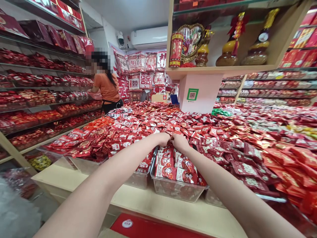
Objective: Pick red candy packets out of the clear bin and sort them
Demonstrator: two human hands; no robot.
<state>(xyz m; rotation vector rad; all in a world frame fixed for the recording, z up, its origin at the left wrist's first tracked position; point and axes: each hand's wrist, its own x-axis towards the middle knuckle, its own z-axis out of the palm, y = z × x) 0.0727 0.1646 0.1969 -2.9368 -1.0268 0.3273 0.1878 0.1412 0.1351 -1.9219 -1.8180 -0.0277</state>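
Note:
My left hand and my right hand meet over the back part of a clear plastic bin. Both have their fingers curled inward and close together, and whatever lies between the fingertips is hidden. Inside the bin, red-and-white candy packets with printed figures stand in two neat rows beneath my hands. Dark red packets lie heaped to the right, and a bin of red packets adjoins on the left.
A pale wooden ledge runs along the front of the display. A person in an orange top stands at the left shelves. Overhead juts a wooden cabinet with gourd-shaped bottles, above a white pillar bearing a QR code.

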